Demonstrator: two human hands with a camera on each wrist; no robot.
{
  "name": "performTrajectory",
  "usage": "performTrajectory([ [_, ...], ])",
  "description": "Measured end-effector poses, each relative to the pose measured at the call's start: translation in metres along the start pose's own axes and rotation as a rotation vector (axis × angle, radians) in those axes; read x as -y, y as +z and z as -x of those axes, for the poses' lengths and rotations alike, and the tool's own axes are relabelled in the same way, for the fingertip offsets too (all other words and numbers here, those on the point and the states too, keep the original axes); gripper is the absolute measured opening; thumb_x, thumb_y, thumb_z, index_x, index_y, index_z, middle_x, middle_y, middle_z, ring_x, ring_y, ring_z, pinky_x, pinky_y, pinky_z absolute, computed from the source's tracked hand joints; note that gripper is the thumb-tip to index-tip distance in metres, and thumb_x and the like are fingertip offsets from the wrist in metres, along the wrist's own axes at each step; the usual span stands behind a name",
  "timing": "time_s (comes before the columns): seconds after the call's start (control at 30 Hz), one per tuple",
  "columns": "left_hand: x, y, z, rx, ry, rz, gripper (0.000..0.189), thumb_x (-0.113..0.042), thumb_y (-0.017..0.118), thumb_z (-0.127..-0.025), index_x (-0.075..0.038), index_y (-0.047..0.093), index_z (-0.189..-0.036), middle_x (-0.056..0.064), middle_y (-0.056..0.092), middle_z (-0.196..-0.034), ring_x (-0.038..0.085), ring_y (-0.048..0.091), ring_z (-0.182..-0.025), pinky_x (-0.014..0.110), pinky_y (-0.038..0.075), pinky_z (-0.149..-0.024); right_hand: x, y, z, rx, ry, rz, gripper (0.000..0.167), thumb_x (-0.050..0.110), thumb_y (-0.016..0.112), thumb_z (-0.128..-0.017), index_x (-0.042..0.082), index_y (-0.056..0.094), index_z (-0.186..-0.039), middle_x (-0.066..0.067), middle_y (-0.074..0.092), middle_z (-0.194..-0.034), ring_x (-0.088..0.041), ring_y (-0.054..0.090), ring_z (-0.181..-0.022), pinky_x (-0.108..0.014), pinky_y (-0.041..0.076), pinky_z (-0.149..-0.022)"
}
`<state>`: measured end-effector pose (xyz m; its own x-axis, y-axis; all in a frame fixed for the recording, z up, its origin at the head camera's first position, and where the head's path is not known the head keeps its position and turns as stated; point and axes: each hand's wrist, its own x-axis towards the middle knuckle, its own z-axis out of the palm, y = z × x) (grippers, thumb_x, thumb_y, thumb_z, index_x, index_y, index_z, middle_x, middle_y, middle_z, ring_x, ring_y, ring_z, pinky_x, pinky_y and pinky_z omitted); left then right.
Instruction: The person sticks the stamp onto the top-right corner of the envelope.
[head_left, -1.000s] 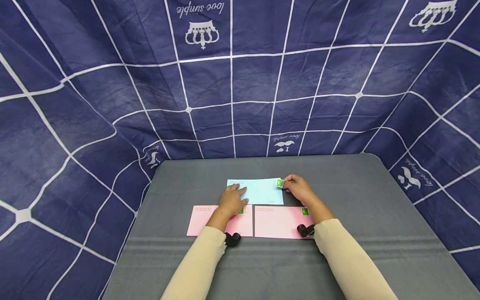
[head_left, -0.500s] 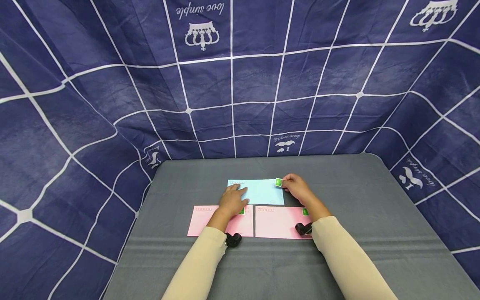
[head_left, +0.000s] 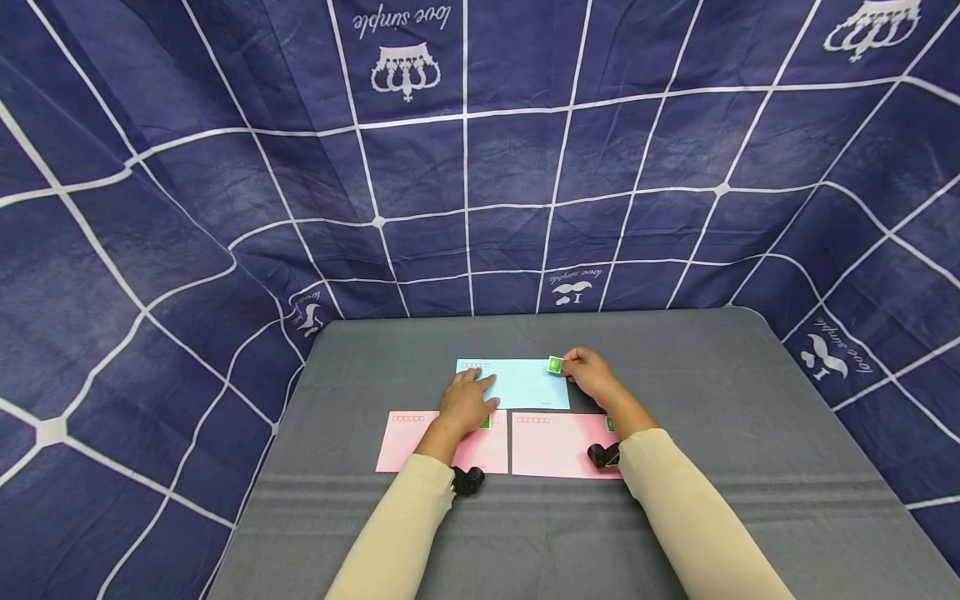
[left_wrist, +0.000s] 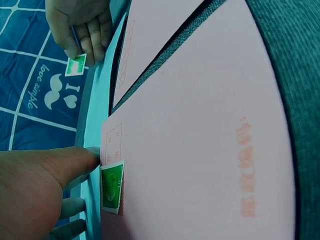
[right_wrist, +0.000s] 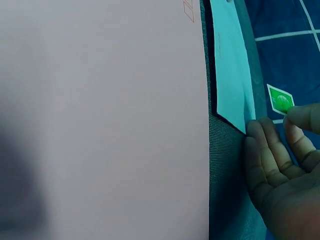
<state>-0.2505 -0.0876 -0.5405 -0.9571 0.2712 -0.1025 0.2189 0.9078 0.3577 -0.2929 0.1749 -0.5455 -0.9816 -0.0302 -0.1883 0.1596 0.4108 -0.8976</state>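
Note:
My right hand (head_left: 592, 372) pinches a green postage stamp (head_left: 555, 365) between thumb and forefinger, above the upper right corner of a light blue envelope (head_left: 525, 387). In the right wrist view the stamp (right_wrist: 281, 100) is tilted and held up, with the other fingers of the right hand (right_wrist: 285, 185) near the envelope's edge. My left hand (head_left: 465, 404) rests spread on the left part of the blue envelope. Nearer to me lie two pink envelopes, a left one (head_left: 405, 442) and a right one (head_left: 555, 446). Each bears a green stamp at its upper right, partly covered by my arms in the head view.
A grey cloth-covered table (head_left: 360, 533) carries the envelopes. Dark blue curtains (head_left: 510, 167) with white lines enclose its back and sides. Black wrist cameras sit at the left cuff (head_left: 467, 480) and the right cuff (head_left: 602, 456), above the pink envelopes.
My right hand has shifted slightly left with the pinched stamp, further over the blue envelope's corner. The left hand stays in place on that envelope.

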Motion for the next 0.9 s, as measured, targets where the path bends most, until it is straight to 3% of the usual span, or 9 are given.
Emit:
performTrajectory([
  [0.5,0.000,-0.001,0.001,0.020,-0.009,0.013,0.054,-0.036,0.061,-0.100,-0.018,0.051,-0.150,0.013,0.039,-0.162,0.035,0.030,-0.152,0.054,0.031,-0.121,0.003,0.005,-0.006,-0.011,0.014,0.083,0.019,0.017,0.054,-0.100,0.001,0.062,-0.106,-0.007,0.065,-0.090,-0.017,0.056,-0.084,-0.025,0.043,-0.075],
  [0.9,0.000,0.000,0.000,0.020,-0.013,0.010,0.054,-0.036,0.060,-0.100,-0.019,0.050,-0.151,0.012,0.038,-0.162,0.034,0.030,-0.152,0.054,0.031,-0.121,0.002,0.008,-0.011,0.000,0.016,0.123,0.020,0.017,0.055,-0.098,0.000,0.062,-0.106,-0.010,0.061,-0.097,-0.023,0.055,-0.092,-0.028,0.041,-0.079],
])
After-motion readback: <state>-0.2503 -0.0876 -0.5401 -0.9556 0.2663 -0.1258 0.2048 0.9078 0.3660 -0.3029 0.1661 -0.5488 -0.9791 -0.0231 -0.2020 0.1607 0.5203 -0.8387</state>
